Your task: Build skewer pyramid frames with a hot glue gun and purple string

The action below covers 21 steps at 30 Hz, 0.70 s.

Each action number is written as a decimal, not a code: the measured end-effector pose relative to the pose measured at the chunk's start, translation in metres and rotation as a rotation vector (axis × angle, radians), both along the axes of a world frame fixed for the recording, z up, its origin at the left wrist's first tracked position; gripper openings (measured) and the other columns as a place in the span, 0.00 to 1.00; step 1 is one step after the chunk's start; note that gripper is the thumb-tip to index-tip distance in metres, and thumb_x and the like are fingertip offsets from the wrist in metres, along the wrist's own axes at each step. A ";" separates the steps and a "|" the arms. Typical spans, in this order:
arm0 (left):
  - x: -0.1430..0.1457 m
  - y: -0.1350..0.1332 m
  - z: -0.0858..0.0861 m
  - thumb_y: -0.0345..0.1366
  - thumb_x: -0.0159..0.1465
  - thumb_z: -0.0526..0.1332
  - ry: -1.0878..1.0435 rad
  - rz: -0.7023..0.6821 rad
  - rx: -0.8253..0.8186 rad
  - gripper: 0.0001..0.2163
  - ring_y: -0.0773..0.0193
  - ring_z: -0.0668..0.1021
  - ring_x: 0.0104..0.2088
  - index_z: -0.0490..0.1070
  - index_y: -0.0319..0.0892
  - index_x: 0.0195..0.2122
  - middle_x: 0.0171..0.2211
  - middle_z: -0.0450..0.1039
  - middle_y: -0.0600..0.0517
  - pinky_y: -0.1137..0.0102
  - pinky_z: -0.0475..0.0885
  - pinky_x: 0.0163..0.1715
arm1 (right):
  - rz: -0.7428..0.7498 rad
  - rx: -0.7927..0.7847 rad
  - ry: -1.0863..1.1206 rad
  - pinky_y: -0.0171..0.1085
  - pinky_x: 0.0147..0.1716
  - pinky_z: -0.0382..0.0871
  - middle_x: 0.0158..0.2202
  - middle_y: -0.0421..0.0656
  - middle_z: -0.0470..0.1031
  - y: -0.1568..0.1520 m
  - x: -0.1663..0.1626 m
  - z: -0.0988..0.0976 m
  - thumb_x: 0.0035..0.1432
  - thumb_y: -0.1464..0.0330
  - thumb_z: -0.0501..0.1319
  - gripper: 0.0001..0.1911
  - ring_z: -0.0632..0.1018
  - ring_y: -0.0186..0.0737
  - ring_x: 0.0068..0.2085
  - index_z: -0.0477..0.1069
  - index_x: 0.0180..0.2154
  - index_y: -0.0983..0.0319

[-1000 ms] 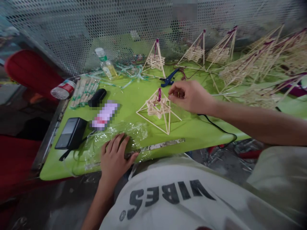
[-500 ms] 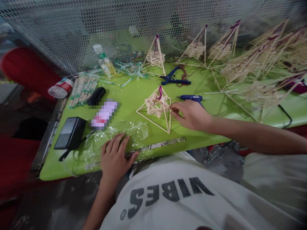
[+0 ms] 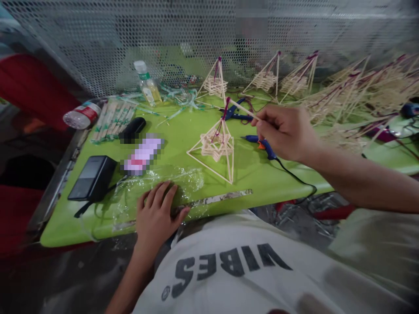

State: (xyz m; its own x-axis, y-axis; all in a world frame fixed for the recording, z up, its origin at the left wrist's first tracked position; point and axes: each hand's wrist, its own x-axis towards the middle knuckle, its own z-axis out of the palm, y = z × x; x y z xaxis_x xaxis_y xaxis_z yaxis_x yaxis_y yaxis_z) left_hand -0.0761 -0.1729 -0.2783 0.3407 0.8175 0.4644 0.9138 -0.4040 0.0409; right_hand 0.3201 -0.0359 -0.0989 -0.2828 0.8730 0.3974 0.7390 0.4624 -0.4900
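My right hand (image 3: pixel 281 131) pinches one end of a thin wooden stick (image 3: pixel 244 110), raised above the table. Purple yarn at the stick's far tip runs down toward the top of a small stick pyramid (image 3: pixel 209 168). Inside that pyramid is a star of stacked sticks (image 3: pixel 206 150); whether it hangs or rests cannot be made out. My left hand (image 3: pixel 157 213) lies flat, fingers spread, on clear plastic wrap (image 3: pixel 193 179) by the table's front edge. Just below my right hand lies a blue glue gun (image 3: pixel 270 150) with a black cord.
Finished-looking stick pyramids (image 3: pixel 214 85) line the back and right of the green table (image 3: pixel 176 144). Blue cutters (image 3: pixel 235 111), a bottle (image 3: pixel 148 85), bundled sticks (image 3: pixel 113 117), a blurred phone-like object (image 3: pixel 144 155) and a black box (image 3: pixel 93 178) lie around. Perforated metal (image 3: pixel 183 26) stands behind.
My right hand has risen from the pyramid's side, swinging the stick up with the purple yarn at its tip. The glue gun shows more fully. My left hand has stayed put.
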 end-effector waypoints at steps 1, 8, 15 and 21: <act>0.000 0.000 0.000 0.59 0.72 0.70 -0.003 0.002 -0.003 0.31 0.42 0.81 0.71 0.76 0.47 0.70 0.74 0.78 0.44 0.48 0.67 0.70 | -0.007 0.003 0.001 0.43 0.28 0.60 0.26 0.41 0.75 0.001 -0.001 0.002 0.73 0.64 0.64 0.09 0.69 0.38 0.27 0.78 0.37 0.57; 0.001 -0.001 0.000 0.60 0.73 0.70 0.004 0.003 -0.003 0.31 0.43 0.80 0.71 0.76 0.47 0.69 0.73 0.79 0.44 0.48 0.66 0.70 | -0.024 0.001 0.053 0.40 0.28 0.61 0.26 0.39 0.78 0.011 0.002 0.010 0.67 0.71 0.66 0.05 0.70 0.34 0.25 0.81 0.38 0.59; 0.002 -0.002 0.001 0.59 0.73 0.69 -0.008 0.003 -0.004 0.31 0.42 0.81 0.71 0.75 0.47 0.70 0.73 0.79 0.44 0.49 0.66 0.71 | -0.138 0.026 0.141 0.35 0.24 0.58 0.25 0.41 0.79 0.038 0.023 0.045 0.61 0.81 0.65 0.11 0.72 0.29 0.23 0.85 0.37 0.66; 0.001 -0.001 0.000 0.60 0.73 0.70 -0.015 -0.008 0.005 0.32 0.42 0.81 0.70 0.74 0.47 0.71 0.72 0.79 0.43 0.49 0.67 0.70 | -0.284 0.118 0.201 0.35 0.29 0.62 0.27 0.46 0.80 0.075 0.072 0.070 0.61 0.76 0.65 0.11 0.76 0.29 0.26 0.87 0.40 0.70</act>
